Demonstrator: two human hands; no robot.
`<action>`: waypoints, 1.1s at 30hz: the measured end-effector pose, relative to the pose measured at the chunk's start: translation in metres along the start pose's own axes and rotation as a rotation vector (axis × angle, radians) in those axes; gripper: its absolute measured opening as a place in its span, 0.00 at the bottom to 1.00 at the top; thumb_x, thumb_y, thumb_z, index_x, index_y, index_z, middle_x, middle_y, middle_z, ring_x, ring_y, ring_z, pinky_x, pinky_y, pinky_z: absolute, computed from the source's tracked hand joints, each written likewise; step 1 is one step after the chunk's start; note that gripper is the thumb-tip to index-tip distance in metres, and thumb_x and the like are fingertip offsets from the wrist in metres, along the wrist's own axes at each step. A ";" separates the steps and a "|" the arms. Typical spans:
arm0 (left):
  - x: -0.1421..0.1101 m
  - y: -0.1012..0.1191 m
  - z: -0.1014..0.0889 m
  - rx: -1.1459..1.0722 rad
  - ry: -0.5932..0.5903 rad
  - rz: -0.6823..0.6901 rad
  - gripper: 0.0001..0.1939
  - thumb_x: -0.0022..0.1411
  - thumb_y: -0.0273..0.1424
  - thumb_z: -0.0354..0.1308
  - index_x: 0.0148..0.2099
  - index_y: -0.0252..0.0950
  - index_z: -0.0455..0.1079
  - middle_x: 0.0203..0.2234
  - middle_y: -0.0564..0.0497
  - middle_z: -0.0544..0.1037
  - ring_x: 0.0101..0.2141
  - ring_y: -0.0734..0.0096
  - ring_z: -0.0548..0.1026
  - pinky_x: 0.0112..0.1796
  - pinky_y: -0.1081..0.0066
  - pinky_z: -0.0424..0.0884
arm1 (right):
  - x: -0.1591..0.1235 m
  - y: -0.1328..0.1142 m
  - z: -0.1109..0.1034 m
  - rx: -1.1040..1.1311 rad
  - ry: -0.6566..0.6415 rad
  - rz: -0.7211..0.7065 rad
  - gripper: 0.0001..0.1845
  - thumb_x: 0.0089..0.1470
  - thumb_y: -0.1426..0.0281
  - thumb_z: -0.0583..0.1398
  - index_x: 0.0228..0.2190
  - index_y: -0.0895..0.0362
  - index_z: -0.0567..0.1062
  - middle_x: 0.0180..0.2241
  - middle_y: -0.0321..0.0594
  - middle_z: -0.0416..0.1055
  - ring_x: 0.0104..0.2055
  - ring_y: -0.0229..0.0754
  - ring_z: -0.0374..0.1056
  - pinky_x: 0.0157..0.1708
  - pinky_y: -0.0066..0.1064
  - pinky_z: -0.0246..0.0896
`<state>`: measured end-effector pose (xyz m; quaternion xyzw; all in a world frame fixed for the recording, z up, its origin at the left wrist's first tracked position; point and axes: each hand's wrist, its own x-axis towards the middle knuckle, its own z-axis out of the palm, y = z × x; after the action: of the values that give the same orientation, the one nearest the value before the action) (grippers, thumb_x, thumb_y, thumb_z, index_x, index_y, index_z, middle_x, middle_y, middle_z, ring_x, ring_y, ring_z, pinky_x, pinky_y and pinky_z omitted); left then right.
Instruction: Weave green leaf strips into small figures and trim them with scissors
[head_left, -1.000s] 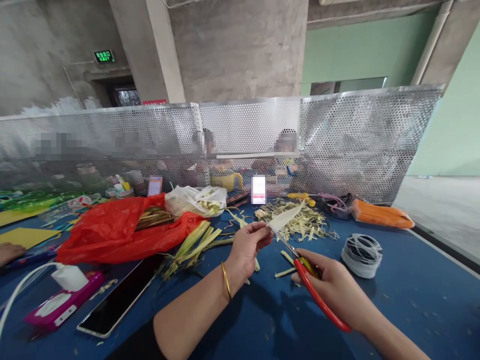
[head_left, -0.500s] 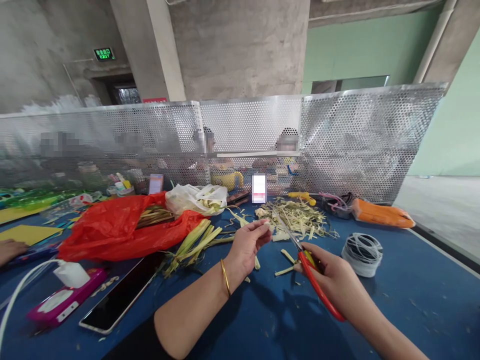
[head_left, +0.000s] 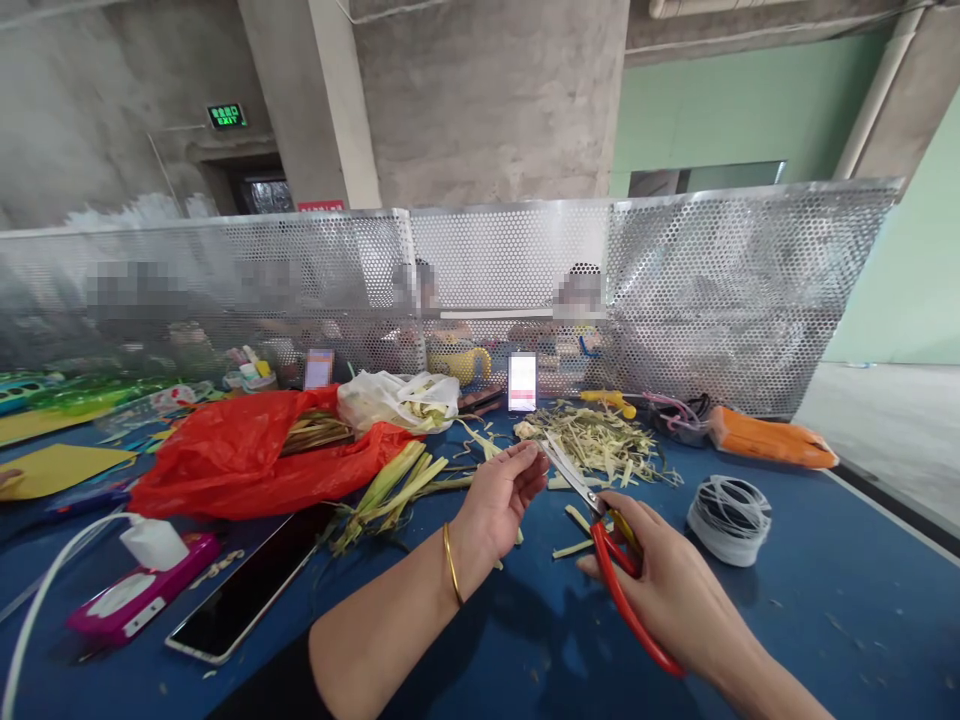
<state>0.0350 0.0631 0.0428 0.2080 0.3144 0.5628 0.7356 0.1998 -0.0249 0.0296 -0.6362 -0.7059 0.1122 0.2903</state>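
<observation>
My right hand (head_left: 664,565) is wrapped round the handles of scissors (head_left: 626,605) with red and yellow grips. Their metal blades point up and left, with the tips right by the fingertips of my left hand (head_left: 499,500). Thumb and forefinger of that left hand are pinched together; whatever lies between them is too small and hidden to name. A gold bangle (head_left: 451,565) circles the left wrist. Just beyond the blades spreads a heap of pale plant shreds (head_left: 611,440). Some cut strips (head_left: 574,548) lie under the scissors.
Left of my hands are husk-like stalks (head_left: 397,490), a red plastic bag (head_left: 225,450), a phone (head_left: 251,590) and a purple power strip (head_left: 142,590). A wire coil (head_left: 727,520) and orange packet (head_left: 772,437) stand right. A perforated metal screen (head_left: 510,250) closes off the back.
The scissor blades have come up to my left fingertips, and the handles look more spread. My left hand keeps its pinch almost in place. The view has shifted slightly.
</observation>
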 end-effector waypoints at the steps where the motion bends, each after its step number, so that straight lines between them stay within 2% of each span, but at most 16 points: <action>1: 0.000 0.000 0.000 -0.008 0.007 -0.003 0.02 0.57 0.20 0.59 0.33 0.30 0.71 0.24 0.49 0.78 0.24 0.75 0.77 0.25 0.78 0.73 | 0.000 0.000 0.000 -0.011 0.004 -0.011 0.28 0.51 0.57 0.59 0.53 0.50 0.63 0.45 0.42 0.69 0.41 0.46 0.70 0.39 0.34 0.65; 6: -0.001 -0.005 0.001 -0.039 0.036 -0.011 0.04 0.57 0.18 0.58 0.32 0.30 0.71 0.23 0.49 0.78 0.23 0.75 0.77 0.25 0.77 0.74 | -0.002 0.002 0.002 -0.041 0.015 -0.067 0.26 0.53 0.58 0.57 0.53 0.50 0.64 0.44 0.43 0.70 0.39 0.46 0.71 0.36 0.33 0.65; 11: -0.003 -0.010 0.001 -0.060 0.042 -0.034 0.03 0.55 0.19 0.60 0.32 0.29 0.72 0.24 0.48 0.79 0.25 0.74 0.77 0.27 0.77 0.74 | -0.001 0.001 0.002 -0.030 -0.005 -0.061 0.24 0.56 0.58 0.55 0.52 0.51 0.64 0.42 0.41 0.71 0.37 0.44 0.71 0.35 0.32 0.64; 22: -0.005 -0.011 0.004 -0.105 0.112 -0.099 0.03 0.57 0.19 0.58 0.31 0.27 0.73 0.23 0.47 0.78 0.22 0.76 0.76 0.25 0.78 0.75 | -0.002 -0.004 0.006 0.004 -0.025 -0.067 0.15 0.58 0.59 0.53 0.43 0.52 0.69 0.34 0.39 0.73 0.34 0.44 0.71 0.31 0.30 0.61; 25: -0.004 -0.009 0.002 -0.088 0.121 -0.109 0.03 0.57 0.20 0.59 0.31 0.27 0.73 0.23 0.47 0.78 0.22 0.76 0.76 0.26 0.78 0.75 | -0.001 -0.002 0.004 0.037 0.008 -0.072 0.14 0.58 0.60 0.53 0.41 0.52 0.70 0.33 0.39 0.75 0.35 0.45 0.72 0.31 0.29 0.61; 27: -0.001 -0.004 0.000 -0.062 0.109 -0.061 0.03 0.57 0.19 0.59 0.30 0.27 0.73 0.23 0.47 0.78 0.23 0.76 0.76 0.27 0.78 0.75 | 0.000 0.001 0.001 0.003 0.049 -0.051 0.16 0.57 0.60 0.53 0.44 0.52 0.70 0.35 0.40 0.76 0.36 0.46 0.73 0.31 0.29 0.62; 29: 0.002 0.005 -0.002 -0.016 0.087 0.048 0.04 0.56 0.18 0.59 0.30 0.27 0.73 0.23 0.48 0.78 0.23 0.76 0.76 0.26 0.78 0.74 | 0.000 0.002 -0.002 -0.085 0.040 -0.018 0.18 0.56 0.61 0.54 0.47 0.52 0.69 0.37 0.42 0.76 0.36 0.47 0.73 0.31 0.30 0.61; 31: 0.004 0.017 -0.004 0.028 0.076 0.159 0.05 0.55 0.18 0.59 0.29 0.28 0.73 0.22 0.49 0.77 0.22 0.78 0.75 0.25 0.79 0.73 | -0.003 0.001 -0.001 -0.170 -0.049 -0.051 0.20 0.54 0.64 0.54 0.49 0.54 0.67 0.36 0.42 0.76 0.36 0.47 0.73 0.30 0.30 0.59; 33: 0.002 0.026 -0.006 0.035 0.071 0.199 0.05 0.55 0.18 0.59 0.28 0.29 0.73 0.22 0.51 0.77 0.22 0.80 0.74 0.25 0.81 0.72 | -0.010 -0.004 0.004 -0.207 -0.177 -0.164 0.20 0.52 0.67 0.56 0.48 0.54 0.67 0.34 0.40 0.76 0.34 0.46 0.73 0.28 0.29 0.56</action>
<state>0.0129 0.0725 0.0556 0.2310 0.3275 0.6347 0.6607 0.1941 -0.0340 0.0262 -0.5907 -0.7860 0.0704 0.1682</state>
